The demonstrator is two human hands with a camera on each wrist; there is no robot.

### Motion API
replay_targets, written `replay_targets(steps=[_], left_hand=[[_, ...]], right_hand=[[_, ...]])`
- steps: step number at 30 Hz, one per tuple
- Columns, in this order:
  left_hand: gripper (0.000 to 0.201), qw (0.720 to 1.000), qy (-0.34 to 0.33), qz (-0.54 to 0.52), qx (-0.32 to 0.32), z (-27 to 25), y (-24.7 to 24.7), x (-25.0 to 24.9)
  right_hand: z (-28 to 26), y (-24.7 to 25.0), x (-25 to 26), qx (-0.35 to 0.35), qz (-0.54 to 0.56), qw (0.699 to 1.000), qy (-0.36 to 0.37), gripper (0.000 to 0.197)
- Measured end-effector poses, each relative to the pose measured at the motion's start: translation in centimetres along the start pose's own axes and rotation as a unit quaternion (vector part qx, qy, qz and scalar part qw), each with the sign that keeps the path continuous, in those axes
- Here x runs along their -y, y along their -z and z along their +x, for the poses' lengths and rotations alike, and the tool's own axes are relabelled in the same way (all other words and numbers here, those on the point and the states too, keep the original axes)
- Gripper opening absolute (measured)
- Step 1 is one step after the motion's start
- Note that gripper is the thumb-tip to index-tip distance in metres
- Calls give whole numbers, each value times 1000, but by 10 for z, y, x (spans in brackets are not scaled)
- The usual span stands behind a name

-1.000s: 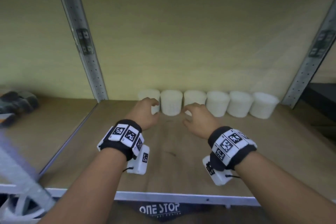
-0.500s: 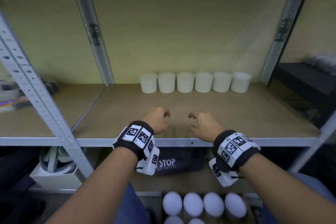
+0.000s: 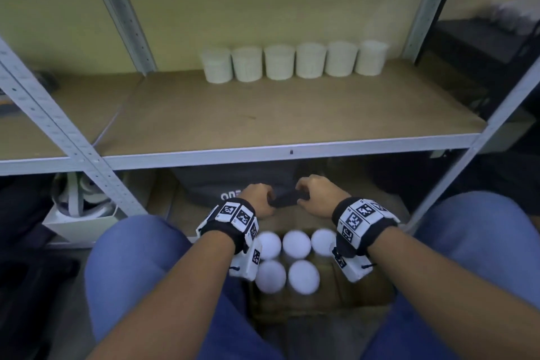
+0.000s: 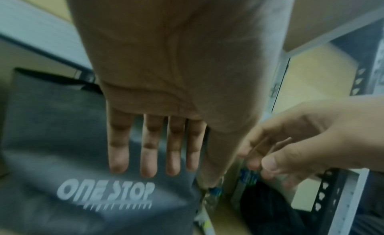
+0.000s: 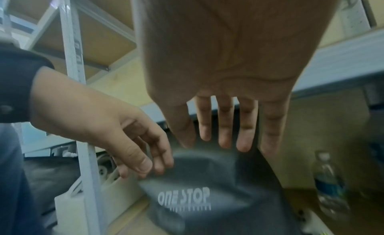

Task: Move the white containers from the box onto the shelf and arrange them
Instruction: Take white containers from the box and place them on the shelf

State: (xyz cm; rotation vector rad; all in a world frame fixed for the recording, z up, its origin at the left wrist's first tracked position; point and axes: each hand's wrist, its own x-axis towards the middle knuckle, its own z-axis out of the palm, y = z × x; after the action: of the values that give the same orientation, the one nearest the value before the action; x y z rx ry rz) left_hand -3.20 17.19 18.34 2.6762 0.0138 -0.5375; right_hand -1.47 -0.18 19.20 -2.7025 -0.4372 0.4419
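Observation:
Several white containers [image 3: 295, 63] stand in a row at the back of the brown shelf [image 3: 263, 117]. More white containers [image 3: 296, 244] sit lids-up in a cardboard box [image 3: 359, 292] on the floor between my knees. My left hand [image 3: 257, 197] and right hand [image 3: 317, 194] hover side by side below the shelf edge, just beyond the box's far side. In the wrist views the left hand [image 4: 158, 156] and right hand [image 5: 224, 132] hang with loosely extended fingers and hold nothing.
A grey "ONE STOP" bag [image 3: 230, 184] lies under the shelf right behind the hands. A white bin [image 3: 79, 222] stands at lower left beside a metal upright [image 3: 58, 126]. A water bottle [image 5: 328, 186] stands at the right.
Both hands have drawn back from the row on the shelf and dropped below the shelf edge, empty. My view has tilted down, bringing the box into sight.

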Motion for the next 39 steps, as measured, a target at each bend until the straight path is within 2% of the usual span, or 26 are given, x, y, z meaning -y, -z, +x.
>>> replay_targets(steps=[3, 5, 7, 9, 11, 14, 17, 20, 25, 26, 27, 30, 32, 34, 36, 39], left_hand=[[40, 998, 32, -1, 58, 6, -35, 10], [43, 996, 49, -1, 75, 10, -60, 19], [40, 995, 50, -8, 82, 18, -84, 27], [40, 990, 57, 12, 126, 26, -105, 30], [50, 984, 64, 43, 159, 30, -128, 32], [67, 978, 91, 66, 174, 33, -168, 44], [70, 981, 107, 52, 152, 33, -205, 61], [69, 987, 113, 67, 97, 32, -233, 68], [55, 987, 115, 107, 40, 31, -251, 66], [57, 985, 126, 108, 53, 32, -251, 65], [61, 982, 131, 113, 71, 35, -256, 68], [70, 983, 128, 114, 65, 42, -273, 73], [68, 982, 119, 142, 46, 45, -271, 71], [65, 982, 117, 141, 40, 47, -269, 70], [60, 982, 122, 140, 42, 49, -265, 70], [54, 978, 128, 159, 36, 46, -263, 68]], right_hand=[[7, -33, -11, 59, -14, 998, -14, 42], [12, -56, -20, 95, -14, 995, -36, 43], [16, -81, -32, 120, -19, 991, -59, 43], [16, -108, -43, 148, -39, 986, -73, 47], [13, -135, -54, 177, -52, 978, -95, 53], [11, -172, -69, 214, -68, 969, -107, 58], [16, -199, -81, 227, -69, 966, -106, 64], [15, -218, -90, 216, -56, 970, -98, 73], [11, -252, -102, 199, -37, 975, -87, 100], [10, -260, -103, 193, -35, 976, -90, 102], [10, -265, -103, 182, -35, 978, -94, 101], [13, -276, -98, 139, -19, 983, -118, 97], [16, -280, -94, 124, 0, 983, -134, 105], [19, -277, -93, 142, 5, 980, -139, 108], [20, -272, -93, 155, 4, 978, -139, 103], [20, -264, -93, 132, 27, 981, -140, 92]])
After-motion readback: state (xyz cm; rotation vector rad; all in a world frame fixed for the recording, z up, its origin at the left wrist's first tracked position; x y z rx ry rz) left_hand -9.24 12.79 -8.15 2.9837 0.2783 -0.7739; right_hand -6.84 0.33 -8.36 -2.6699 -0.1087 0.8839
